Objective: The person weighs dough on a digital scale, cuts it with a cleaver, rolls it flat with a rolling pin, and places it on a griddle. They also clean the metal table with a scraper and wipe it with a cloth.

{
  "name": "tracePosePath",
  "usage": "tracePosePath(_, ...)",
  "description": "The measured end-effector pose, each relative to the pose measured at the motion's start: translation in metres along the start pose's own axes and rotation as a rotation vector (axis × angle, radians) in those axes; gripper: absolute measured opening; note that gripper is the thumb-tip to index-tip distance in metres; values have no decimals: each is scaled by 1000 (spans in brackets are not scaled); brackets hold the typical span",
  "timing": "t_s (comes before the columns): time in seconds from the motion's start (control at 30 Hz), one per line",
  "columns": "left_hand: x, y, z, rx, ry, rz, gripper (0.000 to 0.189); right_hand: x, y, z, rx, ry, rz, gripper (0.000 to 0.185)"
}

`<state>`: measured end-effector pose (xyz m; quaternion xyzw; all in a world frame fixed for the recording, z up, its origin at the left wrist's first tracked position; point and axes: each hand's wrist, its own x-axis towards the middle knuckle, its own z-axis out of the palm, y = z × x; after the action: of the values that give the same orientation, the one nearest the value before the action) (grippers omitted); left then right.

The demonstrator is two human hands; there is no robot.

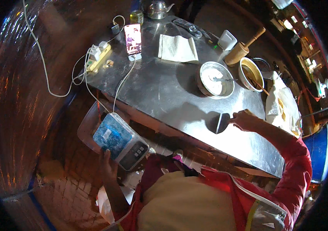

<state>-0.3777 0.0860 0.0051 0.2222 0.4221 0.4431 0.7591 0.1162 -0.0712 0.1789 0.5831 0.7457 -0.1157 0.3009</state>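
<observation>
My right hand (244,120) grips a flat scraper (224,123), its blade edge against the steel tabletop (164,86) near the front side. Off the table's left front corner, my left hand (109,166) holds a digital kitchen scale (115,135) by its near edge. The scale has a dusty blue platform and a dark button panel. A white cable runs up to it. Past my right hand stands a metal bowl (216,80) of white powder, with a utensil in it.
A lit phone (133,39) leans on a stand near a power strip (100,57) with trailing cables. Farther back lie a folded cloth (178,48) and a kettle (157,10). On the right are a wooden mortar with pestle (237,54), another bowl (251,74) and a white bag (281,105).
</observation>
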Motion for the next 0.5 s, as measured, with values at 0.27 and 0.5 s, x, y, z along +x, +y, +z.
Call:
tracePosePath(0.27, 3, -3, 40, 64, -70, -8, 55, 158, -10, -68, 216, 445, -128, 32)
tracePosePath(0.5, -10, -33, 44, 71, -119, -36, 55, 186, 1, -41, 185, 433, -84, 21)
